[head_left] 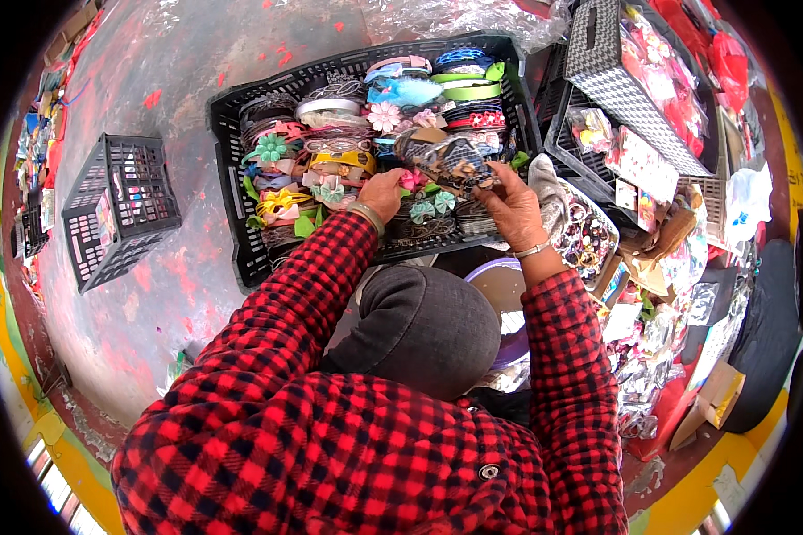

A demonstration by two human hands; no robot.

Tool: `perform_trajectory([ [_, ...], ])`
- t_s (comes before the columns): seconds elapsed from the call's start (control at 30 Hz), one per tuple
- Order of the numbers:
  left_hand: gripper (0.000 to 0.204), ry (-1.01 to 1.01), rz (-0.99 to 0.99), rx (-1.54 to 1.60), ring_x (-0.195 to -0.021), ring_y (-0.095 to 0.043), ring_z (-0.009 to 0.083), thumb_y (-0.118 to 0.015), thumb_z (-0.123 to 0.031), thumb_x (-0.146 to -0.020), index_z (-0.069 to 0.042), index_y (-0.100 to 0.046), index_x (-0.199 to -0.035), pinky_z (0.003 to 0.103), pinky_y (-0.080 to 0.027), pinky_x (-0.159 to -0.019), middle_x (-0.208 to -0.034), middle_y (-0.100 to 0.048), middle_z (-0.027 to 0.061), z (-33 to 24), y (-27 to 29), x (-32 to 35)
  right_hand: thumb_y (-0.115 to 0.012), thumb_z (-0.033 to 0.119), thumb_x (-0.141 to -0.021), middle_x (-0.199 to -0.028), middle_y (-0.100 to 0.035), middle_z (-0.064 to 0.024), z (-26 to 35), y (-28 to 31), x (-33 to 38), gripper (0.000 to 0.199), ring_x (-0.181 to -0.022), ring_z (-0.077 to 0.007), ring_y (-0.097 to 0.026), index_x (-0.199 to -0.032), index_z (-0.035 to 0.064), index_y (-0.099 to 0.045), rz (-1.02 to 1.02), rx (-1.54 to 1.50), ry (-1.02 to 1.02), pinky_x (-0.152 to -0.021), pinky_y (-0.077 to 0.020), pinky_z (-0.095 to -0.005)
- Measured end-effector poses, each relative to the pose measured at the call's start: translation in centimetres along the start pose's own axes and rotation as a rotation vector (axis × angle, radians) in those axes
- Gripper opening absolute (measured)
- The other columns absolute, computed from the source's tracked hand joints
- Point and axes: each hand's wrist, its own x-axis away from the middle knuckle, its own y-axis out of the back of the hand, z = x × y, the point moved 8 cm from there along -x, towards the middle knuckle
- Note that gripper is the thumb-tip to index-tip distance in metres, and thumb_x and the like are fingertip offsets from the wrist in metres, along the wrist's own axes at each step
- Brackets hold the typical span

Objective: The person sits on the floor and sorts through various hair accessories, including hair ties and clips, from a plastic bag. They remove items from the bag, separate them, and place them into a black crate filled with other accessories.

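Fingers (486,178) of my right hand (511,207) curl and pinch a dark patterned headband (451,159), lifted just above the packed rows near the front right corner of the black crate (232,178); my left hand (382,192) rests on the rows beside it, near the front edge, its fingers bent down among the bands, and I cannot tell whether they grip one. I judge the main risk is snagging: the bands stand on edge, pressed tight, and their fabric flowers (385,116), bows and a fluffy blue tuft (410,91) could catch on the one I hold and drag neighbours out of line. A slack pinch on a smooth curved band could let it spring sideways over the crate's right rim onto the tray of small round trinkets (589,236). Bands look like stiff plastic arcs wrapped in cloth or ribbon, some glossy green, some lacy. Crate walls are rigid open lattice. A second small crate (116,209) sits well apart on the speckled red-grey floor (178,62).
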Motion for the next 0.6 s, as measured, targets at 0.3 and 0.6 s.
perform_trajectory([
  [0.3,0.04,0.139,0.316,-0.113,-0.09,-0.057,0.0395,-0.044,-0.018,-0.081,-0.006,-0.05,-0.119,0.045,-0.045,-0.08,-0.096,-0.06,0.0249,-2.8,1.0,-3.4,-0.065,0.006,-0.078,-0.088,-0.061,-0.0002,-1.5,1.4,-0.5,0.03,-0.077,-0.0068,-0.056,-0.108,0.0048,-0.057,-0.122,0.059,-0.128,-0.071,-0.0461,-0.0227],
  [0.6,0.031,0.096,0.322,-0.19,-0.089,-0.059,0.0379,-0.043,-0.022,-0.084,-0.004,-0.057,-0.104,0.045,-0.046,-0.079,-0.094,-0.062,0.0229,-1.9,0.6,-4.9,-0.065,0.003,-0.077,-0.095,-0.06,-0.0035,-1.0,2.4,-1.0,0.035,-0.081,-0.011,-0.057,-0.11,0.0044,-0.056,-0.045,0.101,0.019,-0.072,-0.0465,-0.0241],
])
